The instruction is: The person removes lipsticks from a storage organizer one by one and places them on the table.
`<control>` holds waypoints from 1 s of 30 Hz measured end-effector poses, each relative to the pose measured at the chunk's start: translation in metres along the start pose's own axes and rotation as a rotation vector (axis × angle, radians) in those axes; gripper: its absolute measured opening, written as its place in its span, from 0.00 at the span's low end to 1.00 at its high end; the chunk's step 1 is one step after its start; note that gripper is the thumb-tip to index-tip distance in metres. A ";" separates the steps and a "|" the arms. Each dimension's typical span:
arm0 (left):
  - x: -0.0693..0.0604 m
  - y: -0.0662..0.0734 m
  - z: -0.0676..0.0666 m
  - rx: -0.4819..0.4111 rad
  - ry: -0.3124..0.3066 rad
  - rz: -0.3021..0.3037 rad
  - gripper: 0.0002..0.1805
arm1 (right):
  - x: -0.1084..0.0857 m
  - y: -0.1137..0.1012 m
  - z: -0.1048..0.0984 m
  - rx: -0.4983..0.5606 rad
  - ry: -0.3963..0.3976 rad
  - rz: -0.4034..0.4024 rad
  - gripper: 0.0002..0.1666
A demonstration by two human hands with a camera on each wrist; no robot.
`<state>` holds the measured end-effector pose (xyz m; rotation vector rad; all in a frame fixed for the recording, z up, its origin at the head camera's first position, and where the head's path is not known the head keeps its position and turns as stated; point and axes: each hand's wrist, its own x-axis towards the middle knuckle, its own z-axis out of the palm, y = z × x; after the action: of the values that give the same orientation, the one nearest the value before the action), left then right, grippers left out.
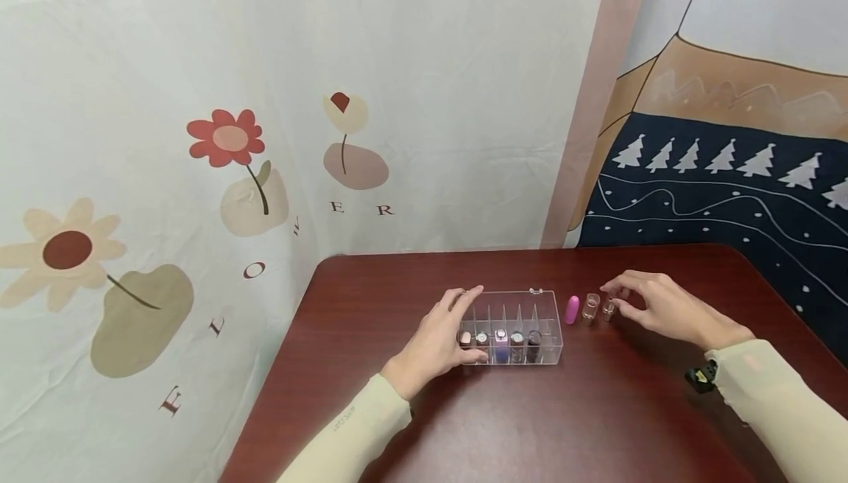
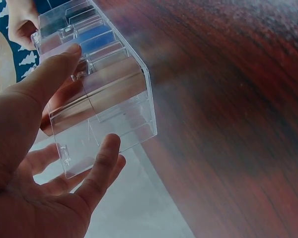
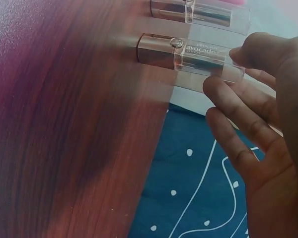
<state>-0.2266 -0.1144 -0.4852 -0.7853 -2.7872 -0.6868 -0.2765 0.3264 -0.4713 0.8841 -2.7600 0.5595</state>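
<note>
A clear divided box (image 1: 550, 354) stands on the table, holding several small bottles and tubes in its front row. My left hand (image 1: 430, 337) grips its left end, with the thumb at the front and fingers toward the back; the left wrist view shows the hand (image 2: 12, 139) around the end of the box (image 2: 121, 116). Over to the right, my right hand (image 1: 665, 310) pinches the top of an upright clear tube (image 1: 608, 311). In the right wrist view the thumb and a finger of that hand (image 3: 283, 144) meet at the clear end of this tube (image 3: 161, 52), lettered "avocado".
Left of the pinched tube stand another clear tube (image 1: 590, 309) and a bright pink one (image 1: 572, 310), both right of the box. The dark red table (image 1: 503, 424) ends at a flower-printed cloth (image 1: 450, 100) behind and a dark blue tree-patterned cloth (image 1: 715, 203) at right.
</note>
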 end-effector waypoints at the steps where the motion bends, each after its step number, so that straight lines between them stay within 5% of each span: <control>1: 0.000 0.000 0.000 0.001 0.000 0.001 0.66 | 0.000 0.000 0.000 0.001 0.001 0.000 0.20; 16: 0.001 -0.001 0.000 0.002 -0.009 -0.004 0.67 | -0.002 -0.003 -0.001 -0.003 -0.037 0.009 0.23; 30: 0.000 -0.001 -0.001 -0.013 -0.014 -0.006 0.67 | 0.005 -0.023 -0.012 -0.083 0.022 0.001 0.28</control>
<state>-0.2273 -0.1150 -0.4847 -0.7873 -2.8018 -0.7042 -0.2658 0.3115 -0.4526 0.8536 -2.7421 0.4478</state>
